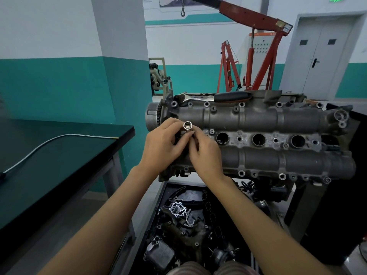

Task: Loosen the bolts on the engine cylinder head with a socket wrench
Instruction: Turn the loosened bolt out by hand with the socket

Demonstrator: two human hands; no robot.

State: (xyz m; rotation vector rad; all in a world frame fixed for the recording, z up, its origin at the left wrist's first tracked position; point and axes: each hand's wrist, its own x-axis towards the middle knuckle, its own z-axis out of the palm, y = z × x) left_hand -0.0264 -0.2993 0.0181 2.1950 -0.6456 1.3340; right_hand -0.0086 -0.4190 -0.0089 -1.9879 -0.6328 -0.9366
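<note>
Holding a socket (187,125) up w/ both hands over the near-left end of the head (258,135), open end tilted toward my camera. Left hand (160,147) has fingers curled round its shank from the left; right hand (206,153) pinches it from below-right w/ fingertips. What sits under the socket (extension? adapter?) is hidden by the fingers, can't tell.

Handling, my read: socket is polished steel, small, dense, rigid. Slick if oily, so grip the barrel sides, not the rim, and keep the drive end free for the ratchet. It won't deform; only risk is dropping it into one of the open plug wells (222,138) or down into the parts tray (168,187) below.

Ratchet (214,96) lies along the far edge of the head, well apart from both hands, chrome shank w/ black grip to the right. Take it by the black grip for leverage. Head itself is cast alloy, heavy, stiff, fixed on its stand; nothing to lift there. Bolts (241,173) sit recessed along the cam cover edges; probably tight, so expect a sharp break-loose.

Writing: a small round emblem shows cast between the first two wells, too blurred to read for sure. Green sign at top right of the room, illegible. No other readable labels.
</note>
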